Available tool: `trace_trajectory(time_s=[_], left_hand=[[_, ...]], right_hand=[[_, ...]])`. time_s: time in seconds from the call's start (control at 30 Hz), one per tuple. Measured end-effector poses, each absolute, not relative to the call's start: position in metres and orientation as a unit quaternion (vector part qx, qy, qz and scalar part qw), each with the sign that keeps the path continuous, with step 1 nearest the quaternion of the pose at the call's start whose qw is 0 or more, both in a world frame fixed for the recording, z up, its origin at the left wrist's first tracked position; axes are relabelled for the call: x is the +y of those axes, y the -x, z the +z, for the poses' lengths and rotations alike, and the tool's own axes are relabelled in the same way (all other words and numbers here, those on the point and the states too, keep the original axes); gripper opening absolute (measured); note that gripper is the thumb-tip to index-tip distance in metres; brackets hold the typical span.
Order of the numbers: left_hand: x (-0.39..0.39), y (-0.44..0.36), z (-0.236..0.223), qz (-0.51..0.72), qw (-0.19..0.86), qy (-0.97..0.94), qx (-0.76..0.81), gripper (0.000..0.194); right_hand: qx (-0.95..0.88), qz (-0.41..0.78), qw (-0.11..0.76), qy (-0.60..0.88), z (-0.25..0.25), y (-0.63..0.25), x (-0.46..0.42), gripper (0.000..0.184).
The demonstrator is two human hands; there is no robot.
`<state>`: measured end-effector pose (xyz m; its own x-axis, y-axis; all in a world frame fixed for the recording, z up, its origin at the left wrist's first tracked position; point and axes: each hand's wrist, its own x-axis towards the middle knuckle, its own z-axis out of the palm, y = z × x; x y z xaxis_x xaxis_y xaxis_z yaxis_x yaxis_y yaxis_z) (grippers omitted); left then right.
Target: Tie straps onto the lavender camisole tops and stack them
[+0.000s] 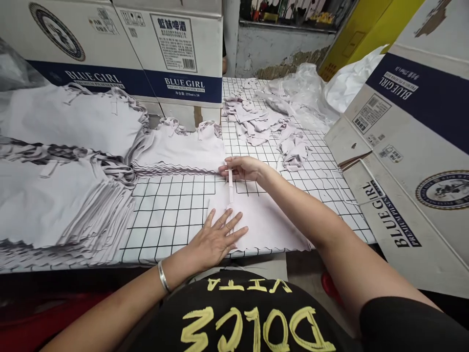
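Note:
A pale pinkish-white fabric piece [273, 222] lies on the table in front of me. My left hand [219, 239], with a silver bangle at the wrist, rests flat on its left part, fingers spread. From near those fingertips a narrow pale strap [230, 189] runs away from me. My right hand [245, 168] pinches the strap's far end between thumb and fingers. Just beyond and to the left sits a stack of similar pale garments [183, 146] with wavy edges, close to my right fingertips.
Tall garment piles [47, 200] fill the table's left side. White and blue beer cartons [185, 54] stand behind them, and another carton [410, 146] leans at the right. Fabric scraps [252, 120] and clear plastic bags [304, 88] lie toward the back of the grid-patterned tabletop [164, 210].

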<state>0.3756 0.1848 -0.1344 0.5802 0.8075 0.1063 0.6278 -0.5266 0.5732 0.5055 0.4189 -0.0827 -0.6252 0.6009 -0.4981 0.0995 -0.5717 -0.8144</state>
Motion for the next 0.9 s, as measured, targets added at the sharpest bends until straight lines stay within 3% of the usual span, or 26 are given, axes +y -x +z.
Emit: trace_trajectory(time_s=[0.1, 0.27, 0.4, 0.47, 0.6, 0.7, 0.8, 0.9], left_hand=[[0.186, -0.375, -0.134, 0.154, 0.204, -0.860, 0.442, 0.054], [0.186, -0.373, -0.138, 0.125, 0.156, -0.866, 0.459, 0.064], [0.184, -0.373, -0.141, 0.119, 0.096, -0.873, 0.464, 0.066], [0.183, -0.373, -0.142, 0.125, 0.061, -0.873, 0.467, 0.069], [0.181, -0.375, -0.141, 0.133, 0.023, -0.871, 0.473, 0.079], [0.179, -0.373, -0.142, 0.131, 0.007, -0.857, 0.498, 0.087], [0.175, -0.366, -0.147, 0.112, -0.002, -0.838, 0.534, 0.089], [0.170, -0.356, -0.152, 0.087, -0.002, -0.820, 0.566, 0.089]], right_hand=[[-0.508, 0.768, 0.084, 0.381, -0.086, -0.499, 0.432, 0.031], [-0.522, 0.800, 0.050, 0.293, -0.081, -0.501, 0.431, 0.038], [-0.594, 0.671, 0.026, 0.442, -0.074, -0.508, 0.429, 0.036], [-0.610, 0.630, 0.048, 0.478, -0.069, -0.512, 0.432, 0.032], [-0.519, 0.714, 0.130, 0.452, -0.064, -0.518, 0.440, 0.014], [-0.443, 0.751, 0.182, 0.455, -0.073, -0.516, 0.436, 0.010], [-0.491, 0.696, 0.206, 0.482, -0.091, -0.508, 0.423, 0.020], [-0.624, 0.552, 0.204, 0.514, -0.100, -0.503, 0.415, 0.027]])
